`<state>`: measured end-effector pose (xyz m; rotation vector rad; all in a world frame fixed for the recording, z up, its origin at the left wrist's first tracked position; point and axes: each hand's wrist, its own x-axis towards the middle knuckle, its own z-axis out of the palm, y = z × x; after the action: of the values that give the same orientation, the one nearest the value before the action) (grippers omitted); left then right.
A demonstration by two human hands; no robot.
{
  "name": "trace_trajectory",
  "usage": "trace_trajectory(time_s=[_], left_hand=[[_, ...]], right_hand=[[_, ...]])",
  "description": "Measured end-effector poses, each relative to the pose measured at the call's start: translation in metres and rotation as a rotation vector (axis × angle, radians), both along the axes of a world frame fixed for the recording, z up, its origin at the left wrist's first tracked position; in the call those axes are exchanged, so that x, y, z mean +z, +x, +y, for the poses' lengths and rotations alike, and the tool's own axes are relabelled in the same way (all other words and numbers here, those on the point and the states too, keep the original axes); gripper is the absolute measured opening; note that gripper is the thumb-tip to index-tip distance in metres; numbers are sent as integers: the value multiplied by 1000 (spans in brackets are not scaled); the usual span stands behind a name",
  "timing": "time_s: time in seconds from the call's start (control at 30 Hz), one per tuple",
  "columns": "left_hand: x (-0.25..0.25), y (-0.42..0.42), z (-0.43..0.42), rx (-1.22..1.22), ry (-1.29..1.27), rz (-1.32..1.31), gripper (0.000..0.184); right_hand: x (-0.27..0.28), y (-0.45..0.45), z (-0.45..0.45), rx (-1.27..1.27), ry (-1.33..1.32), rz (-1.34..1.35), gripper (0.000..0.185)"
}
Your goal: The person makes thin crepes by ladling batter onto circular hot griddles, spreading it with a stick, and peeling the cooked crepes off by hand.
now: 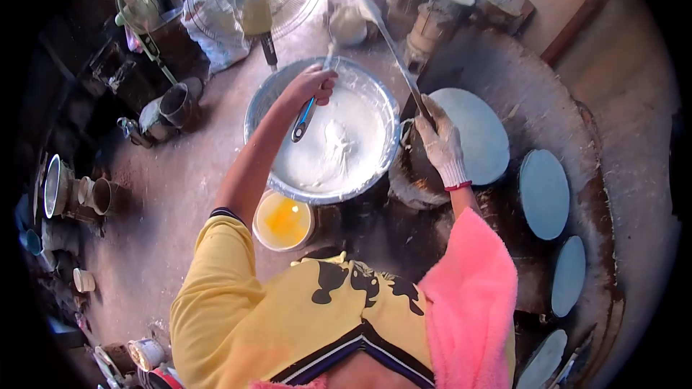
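My yellow shirt point(288, 317) fills the near edge, with a pink towel point(472, 295) over my right arm. My bare left hand point(313, 86) is curled tightly round a blue-handled tool point(303, 124) above the basin point(250, 119); my gloved right hand point(438, 140) is wrapped round a long flat stick point(395, 47) that slants up and away beyond the basin's right rim. To handle both well, I'd judge, I should tilt each gently, hold them apart, and let drips fall inside the rim. The wide metal basin, straight ahead of me, holds thick white batter point(317, 162), heaped mid-surface. Just nearer me, a pale bucket point(258, 232) holds something yellow point(283, 222). Well off left stands a brown pot point(103, 197); its contents I cannot tell.
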<state>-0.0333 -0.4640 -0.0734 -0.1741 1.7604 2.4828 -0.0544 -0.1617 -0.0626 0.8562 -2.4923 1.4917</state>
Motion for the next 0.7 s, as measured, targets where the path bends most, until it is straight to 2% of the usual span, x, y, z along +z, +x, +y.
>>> trace_trajectory(time_s=[0.07,0.1,0.2,0.27,0.33,0.37,0.43,0.47,0.53,0.57,0.6,0.63,0.67,0.7], left_hand=[[-51,-5,-29,-136,382,-200,20],[-63,-3,-39,-202,574,-296,23],[-62,31,-52,-155,409,-32,25],[-79,34,-63,-110,343,-25,26],[-75,42,-59,-115,372,-123,23],[-75,49,-53,-98,270,-163,21],[-75,76,-29,-65,23,-235,18],[-78,94,-14,-165,42,-215,17],[-87,118,17,-179,34,-369,15],[-88,126,42,-247,-50,-382,15],[-113,146,54,-335,-434,-108,19],[-142,138,57,-397,-239,-369,23],[-129,148,108,-542,-209,-339,27],[-136,144,131,-816,-83,-388,28]], right_hand=[[-33,1,-5,-14,19,-127,39],[-32,6,-16,7,-67,-336,37],[-31,15,-41,75,85,-34,36],[-78,20,-38,98,96,-80,38],[-92,40,-24,11,406,-92,43],[-98,55,-14,-37,378,-125,48],[-90,89,8,-29,253,-311,45],[-76,111,26,-34,186,-409,43],[-95,154,73,-6,95,-339,39],[-95,189,99,-153,123,-433,40],[-115,232,125,-276,132,-460,42],[-126,280,144,-495,211,-377,32],[-135,334,163,-617,232,-463,36],[-143,384,171,-768,196,-495,36]])
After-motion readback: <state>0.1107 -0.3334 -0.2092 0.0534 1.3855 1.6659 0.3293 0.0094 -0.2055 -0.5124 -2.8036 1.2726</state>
